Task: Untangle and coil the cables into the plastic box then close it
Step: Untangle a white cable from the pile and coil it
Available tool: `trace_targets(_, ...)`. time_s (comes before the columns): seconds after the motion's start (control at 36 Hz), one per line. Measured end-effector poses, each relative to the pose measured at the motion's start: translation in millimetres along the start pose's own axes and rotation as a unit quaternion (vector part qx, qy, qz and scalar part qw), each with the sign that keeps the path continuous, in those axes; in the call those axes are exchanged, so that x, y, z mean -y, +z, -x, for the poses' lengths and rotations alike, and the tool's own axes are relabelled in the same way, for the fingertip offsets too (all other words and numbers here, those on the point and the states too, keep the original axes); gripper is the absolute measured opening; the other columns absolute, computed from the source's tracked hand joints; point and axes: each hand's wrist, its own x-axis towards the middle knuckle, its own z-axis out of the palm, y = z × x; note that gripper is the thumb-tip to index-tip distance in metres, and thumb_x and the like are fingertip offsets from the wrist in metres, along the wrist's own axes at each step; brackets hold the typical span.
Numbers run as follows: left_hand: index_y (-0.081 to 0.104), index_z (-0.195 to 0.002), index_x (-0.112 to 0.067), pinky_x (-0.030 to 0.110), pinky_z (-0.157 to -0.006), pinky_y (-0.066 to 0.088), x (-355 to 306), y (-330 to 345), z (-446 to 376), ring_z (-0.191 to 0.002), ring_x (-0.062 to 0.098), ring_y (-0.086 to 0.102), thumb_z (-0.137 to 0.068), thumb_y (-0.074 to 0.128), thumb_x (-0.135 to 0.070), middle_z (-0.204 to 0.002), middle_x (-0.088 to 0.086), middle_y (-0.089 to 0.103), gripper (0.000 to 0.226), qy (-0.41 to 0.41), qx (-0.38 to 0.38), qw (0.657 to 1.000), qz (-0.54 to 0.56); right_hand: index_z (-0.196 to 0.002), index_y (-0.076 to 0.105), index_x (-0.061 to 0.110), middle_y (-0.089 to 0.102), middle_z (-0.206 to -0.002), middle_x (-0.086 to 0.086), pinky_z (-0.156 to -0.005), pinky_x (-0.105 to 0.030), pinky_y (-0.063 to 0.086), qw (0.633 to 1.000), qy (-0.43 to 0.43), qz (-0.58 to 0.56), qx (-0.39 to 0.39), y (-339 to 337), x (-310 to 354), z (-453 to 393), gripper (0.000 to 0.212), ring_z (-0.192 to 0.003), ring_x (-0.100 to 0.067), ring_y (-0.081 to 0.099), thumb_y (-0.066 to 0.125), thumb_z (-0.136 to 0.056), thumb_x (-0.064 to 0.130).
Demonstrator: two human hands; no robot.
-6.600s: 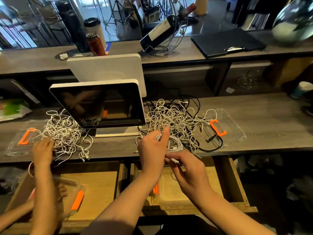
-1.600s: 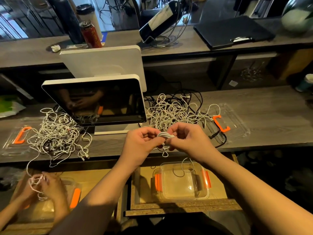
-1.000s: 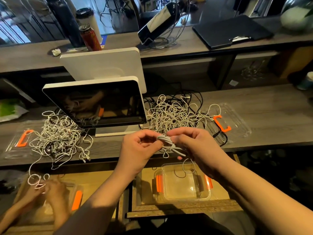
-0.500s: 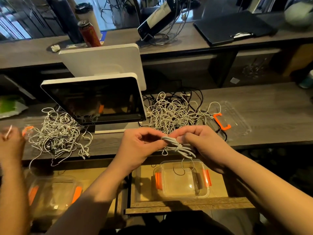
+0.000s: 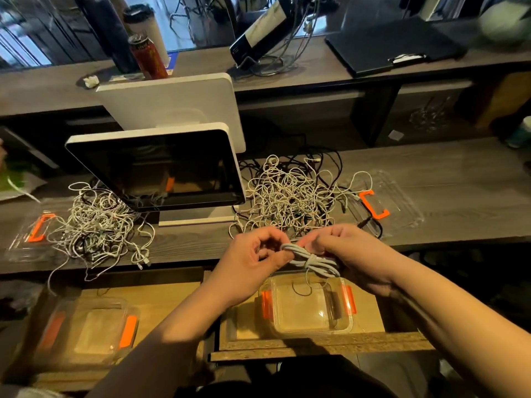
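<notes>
Two screens [image 5: 161, 168] are sitting back to back on the counter. Behind them a red can [image 5: 148, 57], a tumbler [image 5: 146, 27] and a black folder [image 5: 390, 47] are sitting on the upper shelf.

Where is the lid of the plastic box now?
In the head view, the clear lid lies on the counter at the right, beside the cable tangle, behind the right hand.

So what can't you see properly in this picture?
- Head view: the coiled cable's ends, covered by the left hand and right hand.
- The monitor's back hides part of the left cable pile.
- The left plastic box is blurred.
</notes>
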Motion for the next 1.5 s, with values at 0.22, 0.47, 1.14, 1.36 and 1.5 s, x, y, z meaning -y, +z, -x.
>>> trace_targets(0.22,0.069,-0.099,-0.009,0.018,-0.074,0.051,5,-2,-3,-0.081,0.006,0.066,-0.088,0.07,-0.002,-0.088,0.0,0.069,0.013,0.003,0.033,0.998,0.045,-0.103,0.071,-0.008,0.067,-0.111,-0.031,-0.075,-0.032,0.052,1.0,0.007,-0.023,0.002,-4,-3,5,0.023,-0.089,-0.032,0.059,0.054,-0.09,-0.004)
trace_targets(0.47,0.071,-0.095,-0.014,0.018,-0.072,0.049,15,5,-1,-0.079,0.004,0.063,-0.084,0.077,-0.015,-0.085,-0.004,0.069,0.013,0.015,0.047,0.996,0.078,-0.083,0.075,0.001,0.071,-0.076,-0.013,-0.061,-0.021,0.054,1.0,0.007,0.022,0.011,-7,-2,9,0.025,-0.065,-0.015,0.064,0.053,-0.089,-0.009)
trace_targets(1.14,0.071,-0.096,-0.018,0.018,-0.074,0.052,18,13,-6,-0.082,0.006,0.066,-0.082,0.077,-0.016,-0.088,-0.004,0.072,0.016,0.001,0.013,0.992,0.128,-0.087,0.071,0.012,0.068,-0.081,-0.008,-0.073,-0.047,0.051,0.928,-0.207,0.304,-0.064,-2,-9,11,0.004,-0.074,-0.027,0.062,0.071,-0.086,0.009)
trace_targets(1.36,0.068,-0.096,-0.004,0.021,-0.07,0.056,16,14,0,-0.078,0.011,0.069,-0.078,0.071,-0.011,-0.086,0.006,0.072,0.019,-0.035,0.039,0.972,0.229,-0.092,0.075,0.013,0.071,-0.086,-0.01,-0.07,-0.032,0.054,0.947,-0.21,0.238,-0.043,-2,-11,14,0.015,-0.076,-0.022,0.064,0.068,-0.082,0.021)
trace_targets(1.5,0.069,-0.094,-0.006,0.022,-0.071,0.058,16,15,1,-0.077,0.014,0.07,-0.076,0.07,-0.009,-0.087,0.006,0.074,0.018,-0.056,0.009,0.96,0.275,-0.082,0.07,0.011,0.069,-0.08,-0.013,-0.075,-0.054,0.054,0.952,-0.188,0.216,-0.111,-3,-13,14,0.013,-0.072,-0.017,0.06,0.077,-0.073,0.017)
